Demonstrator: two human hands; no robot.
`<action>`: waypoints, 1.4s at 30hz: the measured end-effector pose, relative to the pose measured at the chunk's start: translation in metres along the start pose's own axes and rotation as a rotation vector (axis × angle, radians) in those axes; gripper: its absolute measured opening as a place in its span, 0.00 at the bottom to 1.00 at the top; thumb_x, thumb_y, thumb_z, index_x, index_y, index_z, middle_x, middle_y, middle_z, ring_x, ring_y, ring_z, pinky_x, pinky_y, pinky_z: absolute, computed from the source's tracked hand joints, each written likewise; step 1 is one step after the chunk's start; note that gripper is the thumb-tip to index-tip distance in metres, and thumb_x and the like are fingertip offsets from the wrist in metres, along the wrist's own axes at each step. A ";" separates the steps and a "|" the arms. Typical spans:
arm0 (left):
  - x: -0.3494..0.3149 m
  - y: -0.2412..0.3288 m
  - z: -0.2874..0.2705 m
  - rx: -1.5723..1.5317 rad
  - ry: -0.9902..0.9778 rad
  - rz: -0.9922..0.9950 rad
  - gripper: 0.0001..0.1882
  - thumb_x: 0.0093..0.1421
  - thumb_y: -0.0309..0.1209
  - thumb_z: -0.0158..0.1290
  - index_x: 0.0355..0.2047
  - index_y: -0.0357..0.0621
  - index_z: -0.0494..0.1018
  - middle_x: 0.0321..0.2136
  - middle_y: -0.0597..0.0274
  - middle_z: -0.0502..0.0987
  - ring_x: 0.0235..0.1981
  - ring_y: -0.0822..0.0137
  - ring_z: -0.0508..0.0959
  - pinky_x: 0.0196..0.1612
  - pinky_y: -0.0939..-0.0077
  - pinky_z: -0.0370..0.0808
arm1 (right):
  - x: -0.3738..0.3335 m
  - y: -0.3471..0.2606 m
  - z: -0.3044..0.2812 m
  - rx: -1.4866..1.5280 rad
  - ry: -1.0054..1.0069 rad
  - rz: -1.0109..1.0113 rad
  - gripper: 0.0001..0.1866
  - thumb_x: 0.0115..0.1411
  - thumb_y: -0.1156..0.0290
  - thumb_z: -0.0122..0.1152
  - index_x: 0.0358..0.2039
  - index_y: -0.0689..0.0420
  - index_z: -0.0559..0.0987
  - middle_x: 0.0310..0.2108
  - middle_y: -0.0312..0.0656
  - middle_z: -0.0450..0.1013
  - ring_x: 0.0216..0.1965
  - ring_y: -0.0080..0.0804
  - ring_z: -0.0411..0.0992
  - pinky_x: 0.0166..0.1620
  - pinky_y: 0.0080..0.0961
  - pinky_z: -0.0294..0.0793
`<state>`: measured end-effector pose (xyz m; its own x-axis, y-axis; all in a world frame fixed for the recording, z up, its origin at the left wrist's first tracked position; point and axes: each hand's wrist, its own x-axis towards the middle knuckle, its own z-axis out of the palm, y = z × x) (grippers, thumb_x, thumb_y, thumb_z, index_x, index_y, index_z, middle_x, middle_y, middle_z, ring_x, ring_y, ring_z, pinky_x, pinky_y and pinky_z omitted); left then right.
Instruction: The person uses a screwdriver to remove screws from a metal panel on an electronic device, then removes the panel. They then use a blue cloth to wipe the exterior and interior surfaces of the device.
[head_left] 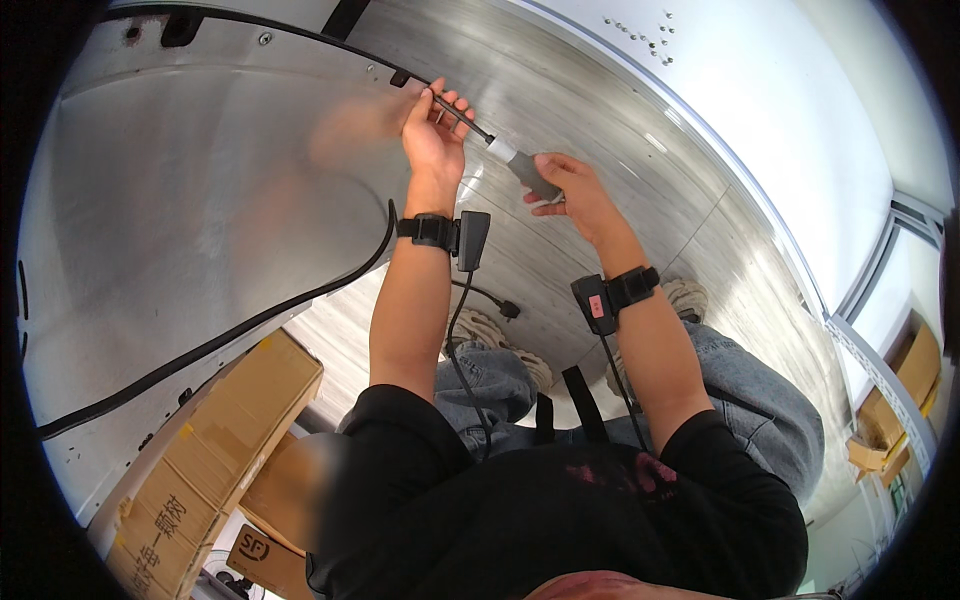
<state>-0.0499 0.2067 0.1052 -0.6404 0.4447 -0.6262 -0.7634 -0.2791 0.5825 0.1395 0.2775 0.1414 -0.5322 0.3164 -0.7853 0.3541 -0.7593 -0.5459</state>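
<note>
A screwdriver [519, 165] with a grey handle, a pale collar and a long dark shaft slants between my hands. My right hand [575, 190] is closed around the handle. The thumb and forefinger of my left hand [437, 135] pinch the shaft near its tip, the other fingers loosely curled. That tip points at the dark-edged rim of a large silvery metal panel [210, 190], close to a small black clip [400, 77]. Whether a screw sits at the tip, my left fingers hide. A black device is strapped to each wrist.
A black cable [240, 315] runs across the panel's lower side, and a plug [510, 309] lies on the wood-look floor [680, 180]. Cardboard boxes [215, 460] stand at lower left. A white surface with small screws [655, 42] is at upper right; another box [900, 400] is far right.
</note>
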 end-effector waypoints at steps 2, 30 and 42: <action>0.000 0.001 0.000 0.001 -0.011 0.001 0.14 0.66 0.35 0.42 0.42 0.38 0.72 0.31 0.61 0.73 0.31 0.65 0.75 0.35 0.66 0.76 | 0.000 -0.002 -0.003 -0.001 -0.057 0.087 0.23 0.54 0.73 0.66 0.50 0.61 0.72 0.40 0.40 0.71 0.39 0.28 0.71 0.39 0.29 0.77; -0.002 0.004 -0.003 -0.063 -0.100 -0.033 0.20 0.62 0.33 0.36 0.47 0.33 0.70 0.32 0.58 0.75 0.33 0.61 0.75 0.40 0.62 0.76 | 0.012 0.017 -0.008 -0.202 -0.017 -0.162 0.23 0.50 0.75 0.68 0.47 0.64 0.74 0.36 0.42 0.72 0.29 0.26 0.70 0.33 0.23 0.75; -0.001 0.004 -0.004 -0.086 -0.102 -0.044 0.20 0.63 0.34 0.37 0.47 0.33 0.70 0.32 0.58 0.76 0.34 0.61 0.76 0.41 0.62 0.76 | 0.001 0.004 0.000 -0.028 0.007 -0.126 0.19 0.55 0.75 0.62 0.47 0.62 0.70 0.40 0.45 0.70 0.34 0.28 0.71 0.35 0.23 0.75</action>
<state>-0.0526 0.2020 0.1060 -0.5978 0.5412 -0.5914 -0.7976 -0.3278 0.5063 0.1404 0.2747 0.1378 -0.5686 0.4119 -0.7121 0.3063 -0.6973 -0.6480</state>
